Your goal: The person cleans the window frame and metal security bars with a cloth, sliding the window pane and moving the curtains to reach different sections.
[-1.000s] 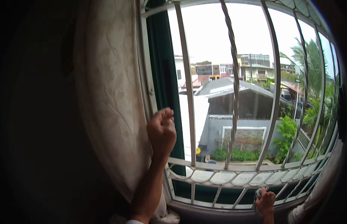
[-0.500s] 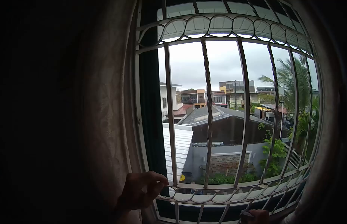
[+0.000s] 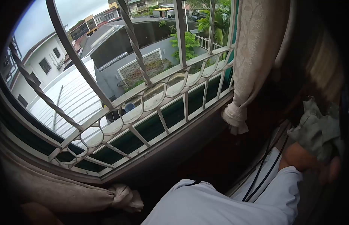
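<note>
At the right edge my right hand point(image 3: 332, 169) is blurred, closed on a crumpled grey-green rag point(image 3: 316, 125) that partly covers it. The rag hangs over my forearm below the curtain on that side. In the dim lower left corner, part of my left hand or arm point(image 3: 39, 214) shows beside the left curtain point(image 3: 65, 194); its fingers are hidden. Neither hand touches the window grille point(image 3: 149, 85), a pale metal frame with twisted bars and a band of curved scrolls along its lower part.
A knotted patterned curtain point(image 3: 253, 48) hangs right of the window. Below the grille runs the window sill point(image 3: 170, 150). Dark cables point(image 3: 262, 167) pass beside my white shirt point(image 3: 215, 206). Outside are a white corrugated roof point(image 3: 69, 105), houses and plants.
The view has swung down and tilted. Both hands have left the lower grille: the right, with the rag, is now off to the right, and the left is at the lower left corner.
</note>
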Action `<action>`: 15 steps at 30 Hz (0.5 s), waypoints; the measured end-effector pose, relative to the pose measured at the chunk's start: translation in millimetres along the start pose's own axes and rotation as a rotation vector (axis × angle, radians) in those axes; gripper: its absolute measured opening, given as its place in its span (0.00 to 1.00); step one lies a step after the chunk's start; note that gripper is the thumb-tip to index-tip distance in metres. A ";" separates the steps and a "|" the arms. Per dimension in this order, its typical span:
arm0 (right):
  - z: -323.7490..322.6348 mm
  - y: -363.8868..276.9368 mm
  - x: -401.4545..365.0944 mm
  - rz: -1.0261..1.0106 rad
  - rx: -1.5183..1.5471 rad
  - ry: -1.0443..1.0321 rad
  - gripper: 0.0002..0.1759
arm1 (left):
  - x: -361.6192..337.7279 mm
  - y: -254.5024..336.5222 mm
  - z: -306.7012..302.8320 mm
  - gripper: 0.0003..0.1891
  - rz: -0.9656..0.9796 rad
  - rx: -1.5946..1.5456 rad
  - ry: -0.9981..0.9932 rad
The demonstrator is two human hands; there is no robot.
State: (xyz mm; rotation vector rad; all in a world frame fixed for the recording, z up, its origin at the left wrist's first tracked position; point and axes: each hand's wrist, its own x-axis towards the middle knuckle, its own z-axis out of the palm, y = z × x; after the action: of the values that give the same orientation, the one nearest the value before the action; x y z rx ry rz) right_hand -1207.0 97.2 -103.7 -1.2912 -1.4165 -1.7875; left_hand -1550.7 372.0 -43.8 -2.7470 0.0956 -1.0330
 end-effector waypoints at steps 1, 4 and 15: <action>-5.4 7.3 4.0 -0.073 -0.010 -0.053 0.21 | 2.3 2.9 3.2 0.20 -0.049 -0.032 -0.023; -21.3 29.0 10.9 -0.168 -0.048 -0.173 0.21 | 6.1 9.7 14.9 0.21 -0.170 -0.128 -0.092; -53.1 68.9 30.9 -0.168 -0.096 -0.306 0.25 | 20.1 29.0 30.4 0.24 -0.392 -0.288 -0.165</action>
State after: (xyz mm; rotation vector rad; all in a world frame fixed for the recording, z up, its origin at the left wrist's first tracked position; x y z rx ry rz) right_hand -1181.2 30.3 -45.5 -1.5923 -1.6630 -1.8434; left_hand -1515.1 346.1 -59.3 -3.1862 -0.3600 -0.9324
